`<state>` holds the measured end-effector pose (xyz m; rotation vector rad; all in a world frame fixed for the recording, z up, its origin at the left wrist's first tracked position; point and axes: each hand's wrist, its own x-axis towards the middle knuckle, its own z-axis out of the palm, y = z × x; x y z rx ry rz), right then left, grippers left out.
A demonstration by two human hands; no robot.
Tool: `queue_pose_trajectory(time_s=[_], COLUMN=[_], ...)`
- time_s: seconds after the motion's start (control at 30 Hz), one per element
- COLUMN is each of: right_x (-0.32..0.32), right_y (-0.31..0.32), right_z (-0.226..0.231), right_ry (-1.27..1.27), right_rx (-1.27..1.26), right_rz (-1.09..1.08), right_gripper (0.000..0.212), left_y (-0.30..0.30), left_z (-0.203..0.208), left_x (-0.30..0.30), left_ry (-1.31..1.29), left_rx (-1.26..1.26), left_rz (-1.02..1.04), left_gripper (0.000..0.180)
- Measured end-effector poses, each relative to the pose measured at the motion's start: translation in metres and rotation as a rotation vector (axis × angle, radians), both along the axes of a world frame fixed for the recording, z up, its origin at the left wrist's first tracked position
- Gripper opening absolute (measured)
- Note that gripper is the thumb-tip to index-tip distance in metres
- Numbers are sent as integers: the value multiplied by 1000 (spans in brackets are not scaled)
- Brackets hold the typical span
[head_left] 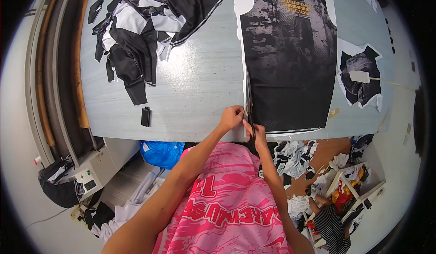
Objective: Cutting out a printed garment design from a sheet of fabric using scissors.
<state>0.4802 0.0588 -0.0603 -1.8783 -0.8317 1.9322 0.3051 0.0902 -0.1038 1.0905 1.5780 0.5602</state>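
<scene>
A black printed fabric panel (290,90) with white edging lies flat on the table in front of me. My right hand (257,133) grips a pair of dark-handled scissors (249,95), whose long blades point away from me along the panel's left edge. Just left of the scissors, my left hand (233,117) is closed in a pinch at the narrow white strip (245,79) beside that edge. The fingertips partly hide what they hold.
On the pale table (200,86) lie a heap of black and white cut pieces (141,36), a small black case (146,117), and a smaller dark piece (362,74) under a white corded device (359,76). A roller machine (59,72) stands left. A person in stripes (333,226) is lower right, near fabric scraps (295,161).
</scene>
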Motion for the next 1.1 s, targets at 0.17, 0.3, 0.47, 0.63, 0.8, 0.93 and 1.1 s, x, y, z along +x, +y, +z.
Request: queue_pose_trajectory(time_s=[0.17, 0.3, 0.47, 0.63, 0.8, 0.93, 1.1], right_x=[-6, -5, -6, -11, -21, -23, -33], right_y=[27, 43, 46, 73, 97, 101, 124], right_z=[10, 1, 1, 3, 6, 3, 1], right_ry=[155, 106, 44, 119, 97, 40, 109], right_rx=[-83, -70, -30, -9, -11, -49, -70], right_rz=[-96, -87, -51, -98, -114, -109, -151], right_gripper=[51, 51, 54, 52, 49, 50, 53], left_y=[-5, 1, 7, 12, 15, 13, 14], left_z=[-8, -3, 2, 8, 9, 9, 8], left_x=[-3, 1, -1, -3, -1, 3, -5], left_ry=[-52, -61, -23, -79, -28, -34, -32], left_rx=[-50, -49, -33, -72, -7, -22, -35], left_rz=[-18, -41, -67, -45, -65, -45, -63], left_gripper=[19, 20, 20, 19, 17, 17, 18])
